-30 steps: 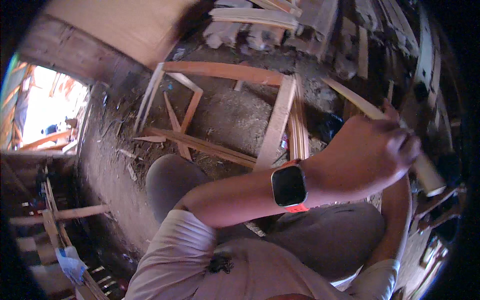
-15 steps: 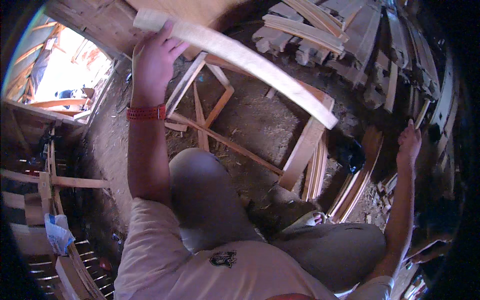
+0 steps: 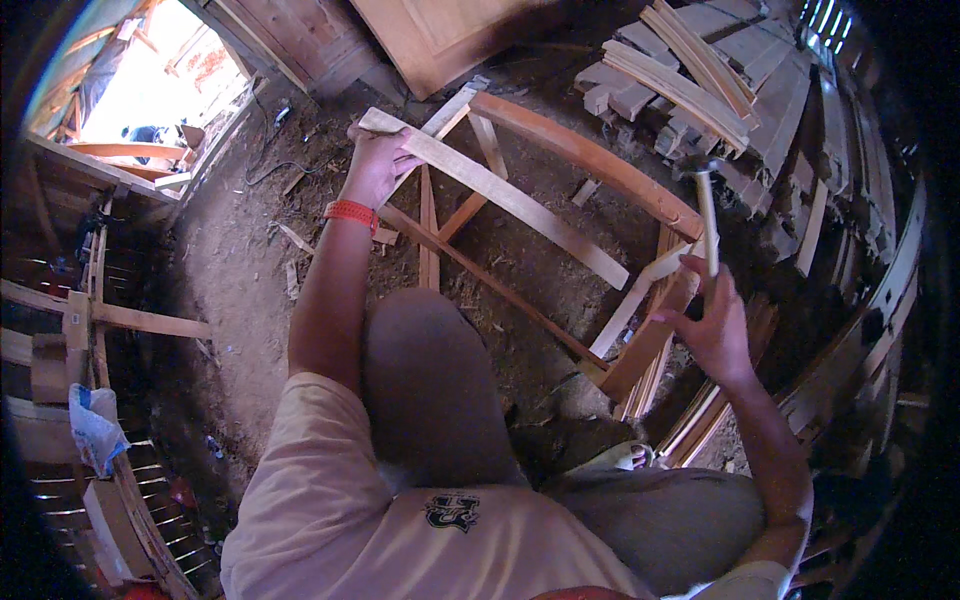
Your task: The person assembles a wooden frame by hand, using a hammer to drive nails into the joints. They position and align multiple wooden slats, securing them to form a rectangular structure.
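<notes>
My left hand, with a red strap on its wrist, grips a pale wooden board near its left end. The board slants across the upper part of a wooden frame, its right end nearest the frame's right side. Whether it rests on the frame I cannot tell. My right hand is closed around the light handle of a hammer, held upright with its dark head up, beside the frame's right corner. The frame stands on the earth floor in front of my knees, with slanting braces inside it.
At the upper right lies a big pile of boards. Thin strips lie beside my foot. A wooden panel stands at the back. A bright opening is at upper left; timber with a plastic bag is at lower left.
My left hand has brought the board down and its right end nearer to me. My right hand has come in from the far right to the frame's corner, and the hammer now shows fully.
</notes>
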Demonstrator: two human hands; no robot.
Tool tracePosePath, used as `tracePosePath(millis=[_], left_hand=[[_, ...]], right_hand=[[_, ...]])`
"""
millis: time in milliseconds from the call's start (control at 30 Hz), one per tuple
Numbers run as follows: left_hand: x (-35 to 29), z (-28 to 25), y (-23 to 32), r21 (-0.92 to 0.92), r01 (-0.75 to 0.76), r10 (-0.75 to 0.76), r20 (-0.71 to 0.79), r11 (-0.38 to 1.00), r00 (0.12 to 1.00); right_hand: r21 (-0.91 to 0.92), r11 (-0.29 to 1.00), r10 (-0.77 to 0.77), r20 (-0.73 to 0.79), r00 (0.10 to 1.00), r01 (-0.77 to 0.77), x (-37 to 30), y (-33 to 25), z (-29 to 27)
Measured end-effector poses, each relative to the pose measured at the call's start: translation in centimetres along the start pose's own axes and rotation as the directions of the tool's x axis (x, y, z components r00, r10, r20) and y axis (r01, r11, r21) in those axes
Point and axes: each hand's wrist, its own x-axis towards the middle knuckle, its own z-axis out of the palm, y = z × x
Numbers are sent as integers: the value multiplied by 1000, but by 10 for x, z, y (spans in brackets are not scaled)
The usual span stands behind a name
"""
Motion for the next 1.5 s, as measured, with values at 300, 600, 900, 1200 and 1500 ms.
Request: tracePosePath(millis=[300, 600, 900, 1200, 1500], left_hand=[[12, -50, 6, -37, -65, 61, -120, 997, 991], [8, -36, -8, -145, -23, 12, -73, 989, 997], [13, 21, -10, -173, -26, 15, -64, 985, 998], [23, 62, -23, 117, -169, 163, 54, 979, 985], [52, 72, -41, 780, -270, 339, 79, 565, 937]], right_hand=[[70, 997, 39, 68, 997, -44, 19, -27, 31], [174, 985, 4, 61, 998, -15, 10, -41, 21], [227, 974, 24, -120, 992, 4, 7, -12, 23], [-68, 997, 29, -229, 973, -46, 4, 54, 35], [50, 996, 81, -297, 952, -69, 16, 75, 29]])
